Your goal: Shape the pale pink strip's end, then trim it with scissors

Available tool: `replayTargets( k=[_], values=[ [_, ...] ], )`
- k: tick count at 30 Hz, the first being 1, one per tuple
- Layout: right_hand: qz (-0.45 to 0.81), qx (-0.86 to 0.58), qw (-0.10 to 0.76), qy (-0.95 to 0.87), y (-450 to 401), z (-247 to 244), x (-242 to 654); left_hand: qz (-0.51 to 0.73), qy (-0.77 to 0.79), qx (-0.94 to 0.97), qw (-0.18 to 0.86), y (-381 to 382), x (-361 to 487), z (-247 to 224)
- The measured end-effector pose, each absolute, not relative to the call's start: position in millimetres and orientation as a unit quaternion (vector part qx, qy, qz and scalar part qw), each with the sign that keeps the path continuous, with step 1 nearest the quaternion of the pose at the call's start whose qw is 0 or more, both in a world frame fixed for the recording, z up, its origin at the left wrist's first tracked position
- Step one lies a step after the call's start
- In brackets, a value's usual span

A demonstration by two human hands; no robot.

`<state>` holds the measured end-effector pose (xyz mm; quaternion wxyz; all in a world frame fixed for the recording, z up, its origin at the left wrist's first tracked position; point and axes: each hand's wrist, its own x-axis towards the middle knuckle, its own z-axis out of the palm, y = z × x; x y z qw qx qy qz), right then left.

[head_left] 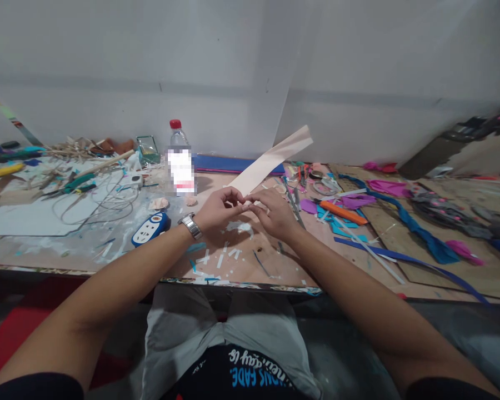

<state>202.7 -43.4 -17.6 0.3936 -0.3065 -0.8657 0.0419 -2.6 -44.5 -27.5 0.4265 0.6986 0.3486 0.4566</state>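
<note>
Pinched the near end of a pale strip (270,160) with left hand (221,209) and right hand (275,213), each in a narrow grip, over the desk (287,266), near a bottle (180,166).

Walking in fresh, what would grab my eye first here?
Probably the long pale strip, slanting up from the fingertips of the left hand and right hand. Next, the red-capped bottle, left of the strip near the wall. Then the orange tool among bright scraps on the right.
</note>
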Motion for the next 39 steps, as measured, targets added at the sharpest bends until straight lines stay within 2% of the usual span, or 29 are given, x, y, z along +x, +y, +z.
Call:
replayTargets(
  k=[19, 39],
  values=[
    [0.029, -0.333, 0.377, -0.864, -43.4, -22.5, 203.2, 0.462, 0.327, 0.701, 0.434, -42.6, -3.3, -32.2],
    [0.030, -0.348, 0.433, -0.831, -47.2, -16.8, 200.9, 0.462, 0.327, 0.753, 0.335, -45.4, -5.9, -25.1]
  ],
)
